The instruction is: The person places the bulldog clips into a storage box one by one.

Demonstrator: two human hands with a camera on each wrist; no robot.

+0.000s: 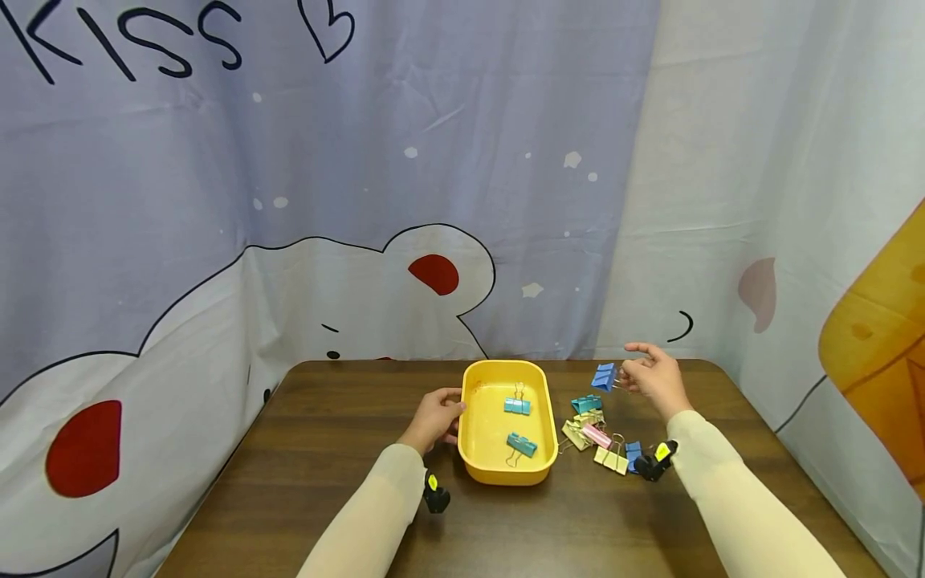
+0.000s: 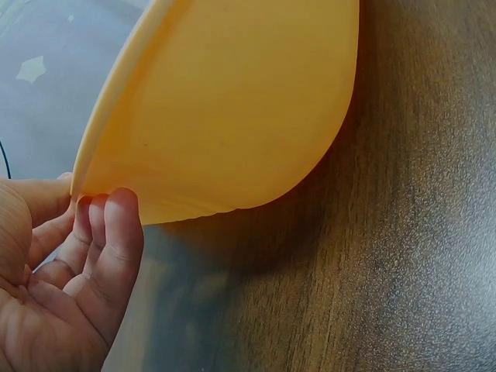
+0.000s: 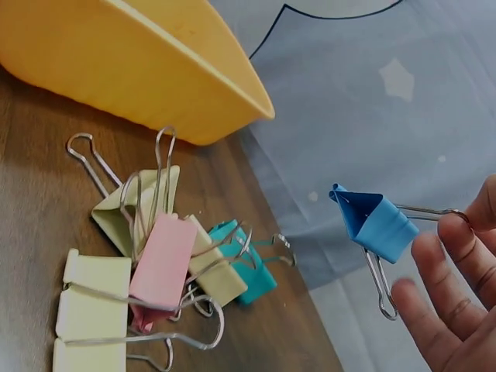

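Observation:
My right hand (image 1: 654, 379) pinches a blue binder clip (image 3: 380, 225) by one wire handle, raised above the table; the other handle dangles in the right wrist view. At the left, my left hand (image 1: 433, 419) grips the rim of a yellow tray (image 1: 467, 461), thumb over the edge and fingers against the outer wall. Inside the tray lie two teal binder clips, one towards the back (image 1: 516, 406) and a second clip (image 1: 522, 445) nearer the front. Below my right hand is a heap of clips: a pink clip (image 3: 164, 260), several yellow clips (image 3: 94, 310) and a teal clip (image 3: 252, 271).
Another blue clip (image 1: 633, 456) lies at the heap's right side, close by the right wrist camera (image 1: 656, 461). The brown wooden table (image 1: 325, 482) meets a printed curtain (image 1: 347, 160) along its back edge.

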